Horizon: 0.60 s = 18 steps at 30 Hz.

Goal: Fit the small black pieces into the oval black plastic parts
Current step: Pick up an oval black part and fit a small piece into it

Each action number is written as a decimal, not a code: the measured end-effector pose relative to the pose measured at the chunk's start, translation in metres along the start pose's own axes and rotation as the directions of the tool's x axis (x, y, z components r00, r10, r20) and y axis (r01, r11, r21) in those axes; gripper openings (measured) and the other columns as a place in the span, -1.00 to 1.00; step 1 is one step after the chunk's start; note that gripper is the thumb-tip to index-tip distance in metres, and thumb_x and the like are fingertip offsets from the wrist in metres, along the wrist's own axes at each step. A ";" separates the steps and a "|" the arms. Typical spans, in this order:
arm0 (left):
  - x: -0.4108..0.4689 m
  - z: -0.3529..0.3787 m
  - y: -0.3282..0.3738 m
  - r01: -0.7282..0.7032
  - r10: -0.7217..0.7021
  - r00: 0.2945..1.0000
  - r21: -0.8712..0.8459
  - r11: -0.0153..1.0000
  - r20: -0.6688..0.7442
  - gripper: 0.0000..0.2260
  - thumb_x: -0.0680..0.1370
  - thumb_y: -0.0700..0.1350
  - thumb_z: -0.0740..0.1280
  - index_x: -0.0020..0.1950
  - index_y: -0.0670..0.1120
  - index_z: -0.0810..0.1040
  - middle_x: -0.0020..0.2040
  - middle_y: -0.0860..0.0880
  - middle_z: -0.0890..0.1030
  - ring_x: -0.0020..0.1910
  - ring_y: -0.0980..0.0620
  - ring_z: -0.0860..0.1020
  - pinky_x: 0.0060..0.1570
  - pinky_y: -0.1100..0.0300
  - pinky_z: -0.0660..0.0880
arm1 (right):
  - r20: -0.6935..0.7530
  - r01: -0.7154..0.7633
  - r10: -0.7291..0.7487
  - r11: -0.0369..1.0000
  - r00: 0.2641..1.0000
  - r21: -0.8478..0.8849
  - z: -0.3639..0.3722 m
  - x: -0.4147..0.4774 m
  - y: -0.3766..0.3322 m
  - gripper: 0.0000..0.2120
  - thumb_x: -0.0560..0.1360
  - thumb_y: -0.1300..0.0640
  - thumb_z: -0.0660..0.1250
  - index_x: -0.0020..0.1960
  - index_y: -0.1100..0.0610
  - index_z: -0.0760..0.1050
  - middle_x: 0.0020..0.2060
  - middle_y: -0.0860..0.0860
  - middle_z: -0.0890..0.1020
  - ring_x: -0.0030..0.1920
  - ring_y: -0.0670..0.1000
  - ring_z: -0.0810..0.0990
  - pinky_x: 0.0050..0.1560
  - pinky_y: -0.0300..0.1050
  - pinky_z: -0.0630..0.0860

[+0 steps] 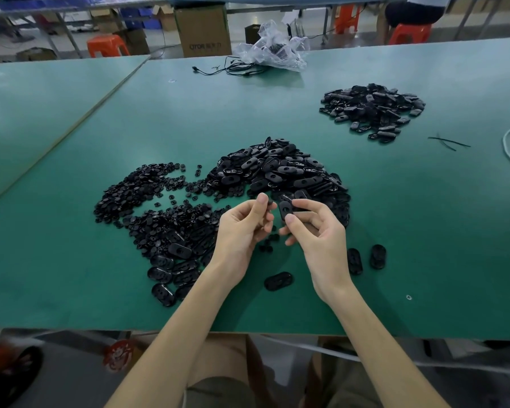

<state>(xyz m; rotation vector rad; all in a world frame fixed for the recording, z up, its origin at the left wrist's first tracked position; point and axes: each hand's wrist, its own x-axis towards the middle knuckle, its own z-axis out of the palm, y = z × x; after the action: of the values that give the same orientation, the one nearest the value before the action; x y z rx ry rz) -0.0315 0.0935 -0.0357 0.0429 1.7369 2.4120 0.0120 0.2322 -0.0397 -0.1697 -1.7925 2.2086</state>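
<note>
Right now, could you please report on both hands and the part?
Right hand pinches oval part. Left hand pinches small piece beside it, not yet fitted. Nothing between them.

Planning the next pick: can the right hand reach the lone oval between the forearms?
Probably yes: the lone oval lies uncovered nearby, though the right hand is busy pinching another oval part.

Just two bare forearms in shot, left forearm point(174, 334) and right forearm point(374, 334), slim and smooth, stretching from the bottom edge to around mid-frame. Left hand point(242, 228) and right hand point(318, 231) bare too, long slender fingers, thumbnails short and plain from the look of it. Down at bottom centre, between the arms, a patch of dull greyish-brown cloth point(218, 390) over the lap, maybe trousers or shorts, honestly too dim and blurry to call.
</note>
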 end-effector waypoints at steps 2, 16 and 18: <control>0.000 0.000 0.000 -0.009 0.009 1.000 0.018 1.000 0.013 -0.74 0.52 0.11 0.45 -0.10 -0.08 0.72 -0.26 0.00 0.60 -0.33 0.10 0.51 -0.11 0.14 0.50 | 0.001 0.005 -0.005 1.000 1.000 -0.001 0.000 0.000 0.000 -0.79 0.59 0.30 0.43 0.20 0.15 0.60 -0.08 0.11 0.73 -0.15 0.07 0.74 -0.17 -0.17 0.62; -0.002 0.003 -0.007 -0.191 0.184 0.982 0.223 0.956 0.049 -0.91 0.63 -0.21 0.41 0.06 -0.14 0.72 -0.23 -0.13 0.66 -0.29 -0.01 0.53 -0.28 0.23 0.48 | -0.034 0.039 -0.042 0.997 0.999 -0.060 -0.001 -0.001 0.001 -0.73 0.60 0.29 0.40 0.11 -0.06 0.71 -0.13 -0.08 0.71 -0.10 -0.02 0.75 -0.18 -0.26 0.59; -0.003 0.003 -0.007 -0.203 0.198 0.979 0.248 0.947 0.043 -0.90 0.62 -0.22 0.42 0.05 -0.09 0.74 -0.26 -0.08 0.65 -0.33 0.03 0.51 -0.27 0.25 0.48 | -0.046 0.039 -0.042 0.997 0.998 -0.069 -0.002 -0.001 0.001 -0.72 0.60 0.29 0.40 0.10 -0.07 0.72 -0.11 -0.07 0.71 -0.10 -0.02 0.75 -0.17 -0.26 0.59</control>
<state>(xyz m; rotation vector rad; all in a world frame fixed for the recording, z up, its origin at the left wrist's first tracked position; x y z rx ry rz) -0.0275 0.0983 -0.0410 0.2851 2.1130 2.2956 0.0128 0.2333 -0.0411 -0.1967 -1.8305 2.0993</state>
